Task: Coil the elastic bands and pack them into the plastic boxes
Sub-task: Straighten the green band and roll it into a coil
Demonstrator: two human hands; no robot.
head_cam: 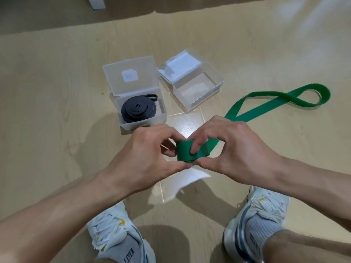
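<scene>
Likely a room in a home: a glossy beige tiled floor [57, 76], the person crouching in white sneakers [117, 230], small plastic boxes [197, 88] set on it.

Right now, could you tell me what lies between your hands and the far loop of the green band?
In the head view, only the uncoiled green band trails over bare floor from the hands to its loop.

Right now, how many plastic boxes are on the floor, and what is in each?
2. The left box holds a coiled black band, lid open. The right box, beside it, is also open, with no band in it. None seems hidden.
</scene>
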